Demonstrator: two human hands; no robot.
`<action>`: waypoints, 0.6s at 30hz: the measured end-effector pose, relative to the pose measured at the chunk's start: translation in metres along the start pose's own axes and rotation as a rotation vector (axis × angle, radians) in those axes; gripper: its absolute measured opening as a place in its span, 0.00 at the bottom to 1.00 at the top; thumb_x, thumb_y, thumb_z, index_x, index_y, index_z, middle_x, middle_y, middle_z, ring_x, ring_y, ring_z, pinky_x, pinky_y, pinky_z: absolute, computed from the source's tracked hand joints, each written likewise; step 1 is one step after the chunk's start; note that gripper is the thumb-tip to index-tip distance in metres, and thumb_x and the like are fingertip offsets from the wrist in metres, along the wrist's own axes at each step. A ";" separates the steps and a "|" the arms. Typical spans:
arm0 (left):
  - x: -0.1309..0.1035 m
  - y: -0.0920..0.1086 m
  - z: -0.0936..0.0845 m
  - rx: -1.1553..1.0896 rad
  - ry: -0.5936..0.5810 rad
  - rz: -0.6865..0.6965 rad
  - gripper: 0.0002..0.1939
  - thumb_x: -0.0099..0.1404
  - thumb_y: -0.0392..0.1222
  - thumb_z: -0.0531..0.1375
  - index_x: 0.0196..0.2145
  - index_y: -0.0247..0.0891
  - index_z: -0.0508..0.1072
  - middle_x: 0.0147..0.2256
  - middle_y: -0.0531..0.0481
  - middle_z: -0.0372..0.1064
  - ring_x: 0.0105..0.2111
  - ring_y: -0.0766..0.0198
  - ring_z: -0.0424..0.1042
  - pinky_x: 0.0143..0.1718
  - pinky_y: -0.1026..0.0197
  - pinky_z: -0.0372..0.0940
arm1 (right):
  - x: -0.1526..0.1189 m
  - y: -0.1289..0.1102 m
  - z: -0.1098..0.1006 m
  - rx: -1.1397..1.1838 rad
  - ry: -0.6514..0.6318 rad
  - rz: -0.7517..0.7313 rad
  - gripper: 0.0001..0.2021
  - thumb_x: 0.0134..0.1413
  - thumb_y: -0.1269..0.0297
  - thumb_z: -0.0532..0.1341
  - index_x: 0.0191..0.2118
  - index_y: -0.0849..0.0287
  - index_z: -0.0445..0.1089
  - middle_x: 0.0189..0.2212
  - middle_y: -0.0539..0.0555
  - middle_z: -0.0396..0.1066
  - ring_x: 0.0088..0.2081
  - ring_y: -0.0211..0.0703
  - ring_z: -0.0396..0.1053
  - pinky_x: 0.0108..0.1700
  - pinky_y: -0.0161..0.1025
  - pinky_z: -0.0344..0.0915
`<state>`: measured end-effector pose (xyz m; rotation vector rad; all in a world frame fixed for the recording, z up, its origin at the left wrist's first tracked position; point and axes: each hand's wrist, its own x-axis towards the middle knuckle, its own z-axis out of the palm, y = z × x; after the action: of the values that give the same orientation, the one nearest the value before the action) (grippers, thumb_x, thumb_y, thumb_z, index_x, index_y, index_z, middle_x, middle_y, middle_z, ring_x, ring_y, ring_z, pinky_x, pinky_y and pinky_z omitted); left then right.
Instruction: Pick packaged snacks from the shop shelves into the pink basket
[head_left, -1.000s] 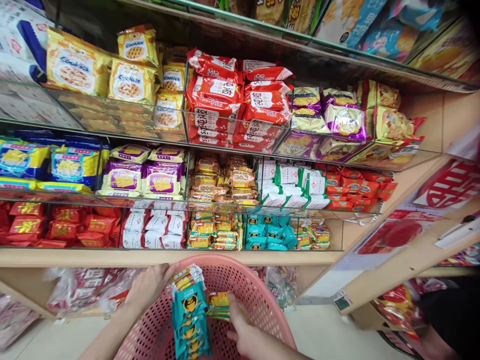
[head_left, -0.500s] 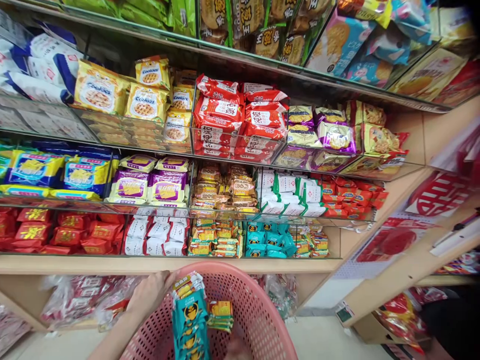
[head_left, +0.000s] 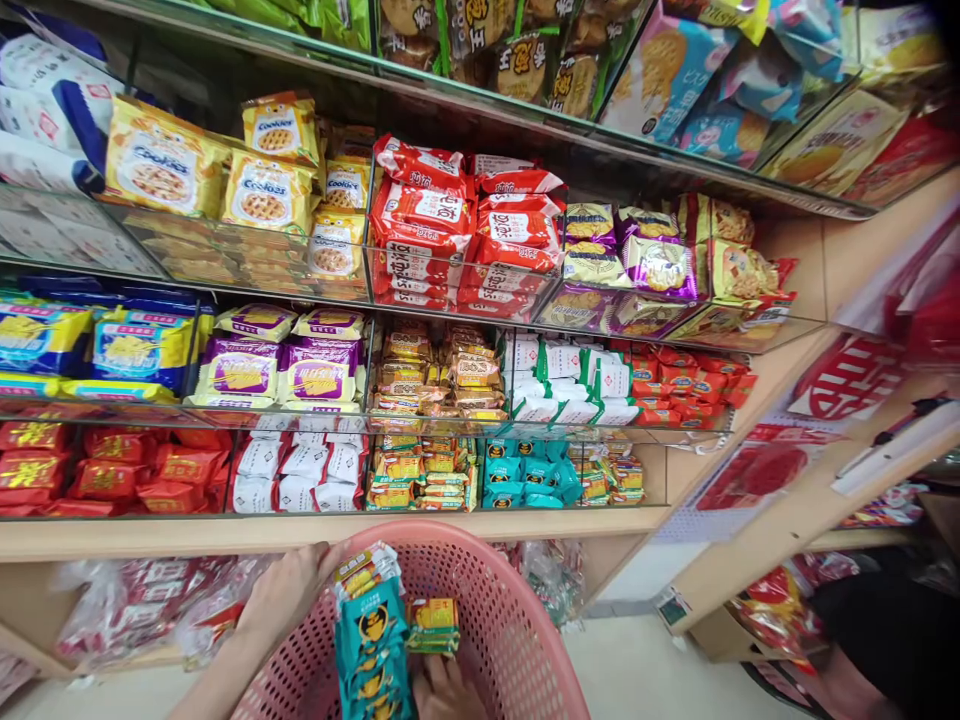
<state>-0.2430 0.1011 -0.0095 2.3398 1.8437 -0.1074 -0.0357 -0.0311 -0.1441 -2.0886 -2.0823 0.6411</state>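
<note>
Arranging work, close quarters

We judge the step in hand to be arranging within the pink basket; the next move seems to call for a steady rim and a light touch, so that nothing slides. At the left, our left hand is curled over the rim, clamped there; just beside it, inside, lies a pale-and-yellow packet, at the head of an overlapping row of teal packets; right of that row we note a small pile of yellow-and-green packets; just below the pile our right hand is inside the basket, fingers bent and slightly apart, near or touching the lowest packet; whether it grips anything we cannot tell.
</note>
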 end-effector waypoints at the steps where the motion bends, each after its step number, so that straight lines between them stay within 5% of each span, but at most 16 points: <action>1: 0.001 -0.001 0.001 0.013 -0.004 0.016 0.19 0.67 0.48 0.47 0.50 0.43 0.68 0.39 0.43 0.72 0.41 0.57 0.73 0.41 0.58 0.64 | 0.001 0.000 -0.004 -0.002 -0.039 -0.008 0.24 0.54 0.73 0.49 0.55 0.51 0.66 0.54 0.62 0.65 0.54 0.61 0.63 0.49 0.57 0.65; 6: 0.002 -0.004 0.004 0.008 -0.010 0.029 0.19 0.67 0.47 0.46 0.51 0.45 0.67 0.40 0.43 0.72 0.41 0.56 0.73 0.41 0.58 0.64 | 0.004 0.002 -0.021 0.041 -0.200 -0.061 0.34 0.40 0.71 0.61 0.59 0.56 0.61 0.56 0.66 0.63 0.55 0.66 0.61 0.50 0.60 0.64; 10: 0.001 -0.001 0.002 -0.023 -0.002 0.016 0.20 0.67 0.47 0.45 0.50 0.43 0.68 0.38 0.43 0.72 0.41 0.56 0.73 0.41 0.58 0.64 | -0.004 0.005 -0.044 0.032 -0.269 -0.096 0.21 0.39 0.74 0.58 0.42 0.53 0.75 0.46 0.62 0.72 0.47 0.59 0.70 0.42 0.49 0.69; 13: 0.001 0.000 0.002 -0.032 -0.002 0.000 0.20 0.68 0.47 0.43 0.48 0.43 0.70 0.38 0.43 0.72 0.41 0.55 0.73 0.41 0.57 0.64 | -0.012 -0.006 -0.092 0.048 -0.256 -0.182 0.15 0.40 0.75 0.57 0.32 0.50 0.77 0.32 0.54 0.77 0.35 0.49 0.73 0.35 0.39 0.66; 18: 0.003 -0.003 0.007 -0.021 -0.015 0.007 0.20 0.68 0.47 0.44 0.50 0.42 0.69 0.39 0.42 0.72 0.41 0.56 0.73 0.40 0.58 0.64 | 0.006 -0.044 -0.197 0.016 0.125 -0.279 0.14 0.51 0.73 0.52 0.34 0.54 0.74 0.31 0.52 0.75 0.34 0.43 0.71 0.36 0.36 0.61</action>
<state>-0.2451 0.1039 -0.0174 2.3251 1.8200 -0.1039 -0.0020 0.0172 0.0496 -1.7333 -2.2288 0.4731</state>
